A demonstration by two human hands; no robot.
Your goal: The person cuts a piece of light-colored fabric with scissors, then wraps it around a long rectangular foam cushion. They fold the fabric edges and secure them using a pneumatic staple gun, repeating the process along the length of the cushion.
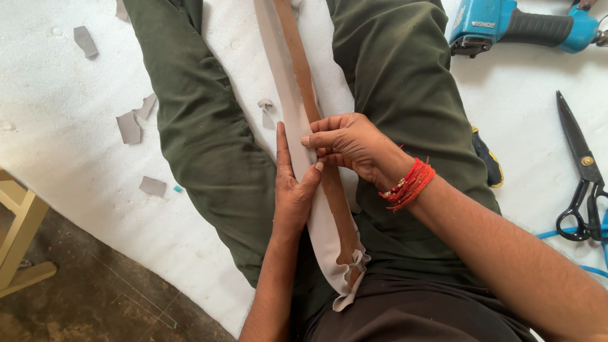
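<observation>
A long pale grey fabric strip (288,95) with a narrow brown strip (297,60) lying on it runs between my legs in dark green trousers (202,126). My left hand (291,190) lies flat along the left edge of the pale strip, fingers straight. My right hand (348,144), with red thread bands on the wrist, pinches the strips from the right, fingertips pressed on the brown strip. The near end of the pale strip (348,278) is frayed and curled on my lap.
A blue power tool (506,22) lies at the top right on the white foam sheet (63,114). Black scissors (582,171) and a blue hose (570,253) lie at the right. A yellow and black tool (489,161) sits by my right thigh. Grey scraps (130,126) dot the left.
</observation>
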